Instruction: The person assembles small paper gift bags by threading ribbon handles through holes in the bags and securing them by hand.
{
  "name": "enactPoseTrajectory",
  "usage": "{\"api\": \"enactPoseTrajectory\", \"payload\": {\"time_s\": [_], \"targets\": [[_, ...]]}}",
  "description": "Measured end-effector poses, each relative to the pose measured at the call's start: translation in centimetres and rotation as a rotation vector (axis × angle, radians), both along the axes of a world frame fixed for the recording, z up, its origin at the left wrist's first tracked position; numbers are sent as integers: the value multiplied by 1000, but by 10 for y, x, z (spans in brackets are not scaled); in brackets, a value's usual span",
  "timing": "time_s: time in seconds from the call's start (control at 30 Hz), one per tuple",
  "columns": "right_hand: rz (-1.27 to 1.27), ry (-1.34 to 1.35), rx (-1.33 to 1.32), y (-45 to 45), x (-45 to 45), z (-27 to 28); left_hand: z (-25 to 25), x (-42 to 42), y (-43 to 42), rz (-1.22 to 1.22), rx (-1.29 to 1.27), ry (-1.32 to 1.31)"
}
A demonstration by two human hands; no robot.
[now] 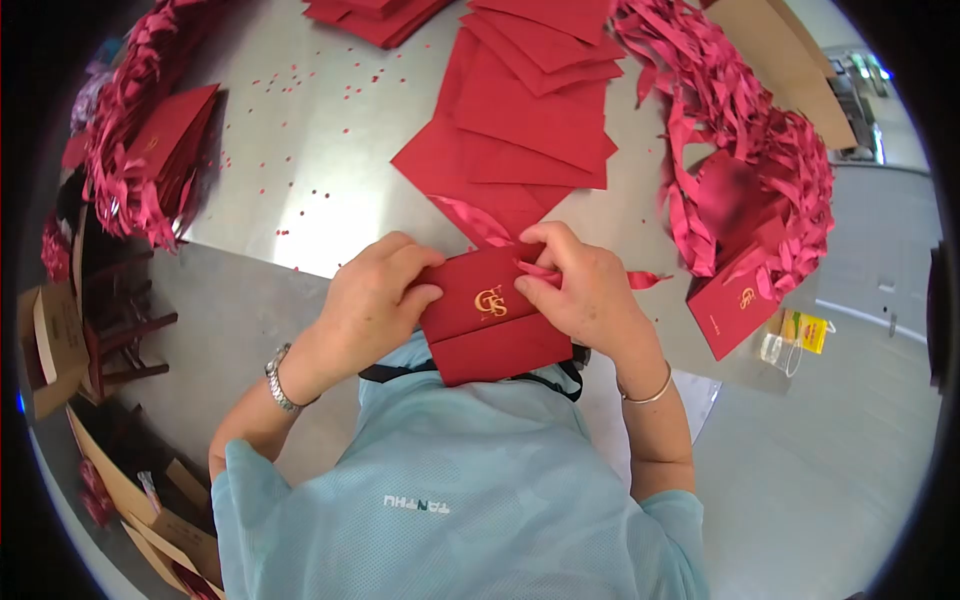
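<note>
A red paper piece [500,335] with a gold emblem and a fold line lies at the table's near edge, against my shirt. My left hand [375,295] pinches its upper left corner between thumb and fingers. At the upper right corner my right hand [580,285] is closed on a pink ribbon [540,272], with thumb and forefinger close together. One ribbon end sticks out to the right of that hand, and another length [475,218] runs up over the red sheets. Part of the ribbon is hidden behind my fingers.
Overlapping red sheets [530,140] lie ahead on the metal table [330,190], with small red dots to their left. Heaps of pink ribbon [750,120] with red cards stand at right and left. Cardboard boxes [60,345] and a dark wooden stool [135,325] are at the left.
</note>
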State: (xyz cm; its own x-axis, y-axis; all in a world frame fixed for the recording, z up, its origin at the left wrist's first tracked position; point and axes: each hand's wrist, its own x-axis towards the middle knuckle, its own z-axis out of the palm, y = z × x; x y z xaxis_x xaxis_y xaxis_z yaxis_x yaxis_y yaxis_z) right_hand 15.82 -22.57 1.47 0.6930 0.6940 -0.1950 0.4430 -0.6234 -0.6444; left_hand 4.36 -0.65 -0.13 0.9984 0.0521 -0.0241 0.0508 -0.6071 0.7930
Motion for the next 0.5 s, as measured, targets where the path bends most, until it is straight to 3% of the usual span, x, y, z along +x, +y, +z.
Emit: {"api": "enactPoseTrajectory", "payload": {"time_s": [0.07, 0.17, 0.23, 0.33, 0.43, 0.47, 0.5], "targets": [[23, -116, 131, -10, -6, 4, 2, 1, 0, 34, -88, 67], [-46, -93, 42, -49, -2, 21, 1, 3, 3, 99, -209, 186], [-55, -118, 4, -80, 2, 27, 7, 8, 7, 104, -287, 408], [-124, 49, 17, -125, 4, 30, 9, 12, 8, 95, -286, 401], [-377, 438, 287, -158, 1, 32, -2, 10, 7, 82, -273, 311], [-391, 430, 288, -163, -3, 32, -2, 9, 7, 67, -275, 308], [-426, 549, 459, -166, -7, 32, -2, 9, 7, 70, -275, 298]]}}
